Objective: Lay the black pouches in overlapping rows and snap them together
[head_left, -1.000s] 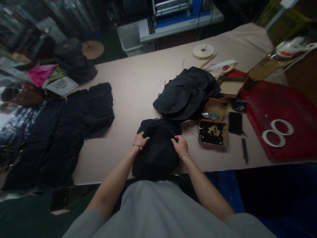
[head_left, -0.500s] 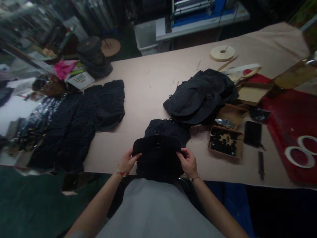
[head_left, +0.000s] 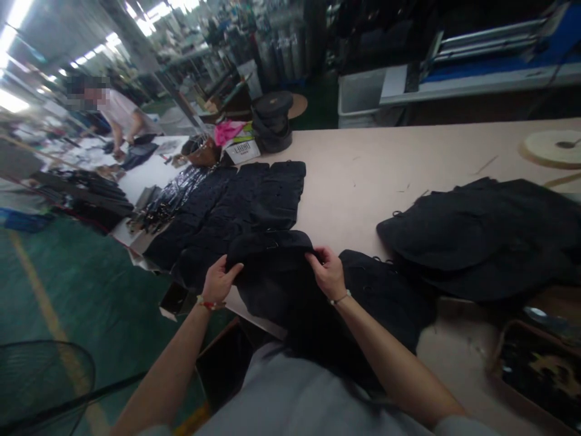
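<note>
A black fabric piece (head_left: 276, 272) with a rounded, folded top edge hangs between my two hands near the table's front edge. My left hand (head_left: 219, 280) pinches its left corner, thumb on the near side. On the opposite corner, the fingers of my right hand (head_left: 327, 272) are closed. Small rings seem to show along the upper edge, though blur hides their detail. Just beyond the held piece lie rows of black fabric pieces (head_left: 245, 194). Right of my right hand rests another black piece (head_left: 385, 290), partly behind my forearm.
A heap of dark fabric (head_left: 481, 230) covers the right side of the table (head_left: 345, 181). Near it are a box of small black parts (head_left: 535, 369) and a tape roll (head_left: 554, 148). Black strap rolls (head_left: 272, 121) stand at the back. A co-worker (head_left: 127, 115) is far left; a fan (head_left: 40, 387) is lower left.
My view has turned left. Both hands have carried the black fabric piece leftward, off the similar piece and toward the laid-out rows, keeping hold of both corners.
</note>
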Tool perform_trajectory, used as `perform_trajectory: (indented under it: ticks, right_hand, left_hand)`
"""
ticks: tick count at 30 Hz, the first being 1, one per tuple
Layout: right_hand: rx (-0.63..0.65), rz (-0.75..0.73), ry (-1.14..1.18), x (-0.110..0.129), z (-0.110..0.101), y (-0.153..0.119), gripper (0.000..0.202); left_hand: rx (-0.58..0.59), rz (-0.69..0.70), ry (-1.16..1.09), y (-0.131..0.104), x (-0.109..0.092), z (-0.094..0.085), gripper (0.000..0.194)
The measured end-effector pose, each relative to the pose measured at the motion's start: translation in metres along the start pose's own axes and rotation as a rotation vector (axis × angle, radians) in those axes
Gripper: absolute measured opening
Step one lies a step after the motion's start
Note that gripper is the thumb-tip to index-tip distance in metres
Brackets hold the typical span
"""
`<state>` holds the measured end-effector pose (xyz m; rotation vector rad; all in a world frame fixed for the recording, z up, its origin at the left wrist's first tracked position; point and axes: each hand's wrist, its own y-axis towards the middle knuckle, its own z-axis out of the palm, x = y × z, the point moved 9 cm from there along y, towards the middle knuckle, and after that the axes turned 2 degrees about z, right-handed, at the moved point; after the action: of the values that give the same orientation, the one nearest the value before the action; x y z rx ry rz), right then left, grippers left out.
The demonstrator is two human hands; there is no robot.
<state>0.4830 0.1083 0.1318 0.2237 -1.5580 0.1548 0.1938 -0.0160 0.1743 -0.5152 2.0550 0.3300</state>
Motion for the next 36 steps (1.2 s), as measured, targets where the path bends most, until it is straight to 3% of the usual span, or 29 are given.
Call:
perform_trajectory:
  ticks: [3, 6, 8, 11, 13, 15, 18, 21, 25, 31, 36]
  right_hand:
    - [0.002, -0.028, -0.015, 0.009, 0.043, 0.038, 0.03]
    - [-0.066, -0.022, -0.048, -0.012, 0.082, 0.088, 0.032]
    - [-0.138, 0.026, -0.102, -0.047, 0.103, 0.126, 0.033]
    - [-0.239, 0.153, -0.258, -0.117, 0.126, 0.175, 0.03]
    - [-0.267, 0.251, -0.391, -0.16, 0.136, 0.195, 0.028]
    - [-0.275, 0.328, -0.514, -0.189, 0.142, 0.203, 0.028]
    - [-0.301, 0.415, -0.638, -0.207, 0.144, 0.203, 0.03]
    - [-0.305, 0.51, -0.695, -0.212, 0.143, 0.199, 0.032]
    - [-0.205, 0.585, -0.632, -0.215, 0.145, 0.195, 0.034]
    - [-0.014, 0.718, 0.013, -0.207, 0.168, 0.175, 0.043]
    - [0.2, 0.786, -0.106, -0.19, 0.177, 0.146, 0.047]
  left_hand:
    - [-0.042, 0.056, 0.025, 0.047, 0.004, -0.037, 0.042]
    - [-0.002, 0.094, 0.072, 0.12, 0.023, -0.047, 0.039]
    - [0.08, 0.11, 0.09, 0.18, 0.049, -0.032, 0.037]
    - [0.196, 0.113, 0.181, 0.267, 0.105, 0.01, 0.032]
    - [0.247, 0.072, 0.291, 0.311, 0.148, 0.04, 0.031]
    - [0.303, 0.035, 0.361, 0.338, 0.184, 0.064, 0.034]
    - [0.347, 0.027, 0.37, 0.353, 0.214, 0.081, 0.038]
    - [0.357, -0.004, 0.389, 0.354, 0.23, 0.08, 0.042]
    - [0.457, -0.057, 0.478, 0.35, 0.245, 0.079, 0.044]
    - [0.433, -0.11, 0.468, 0.35, 0.248, 0.076, 0.042]
    - [0.382, -0.161, 0.452, 0.347, 0.246, 0.073, 0.045]
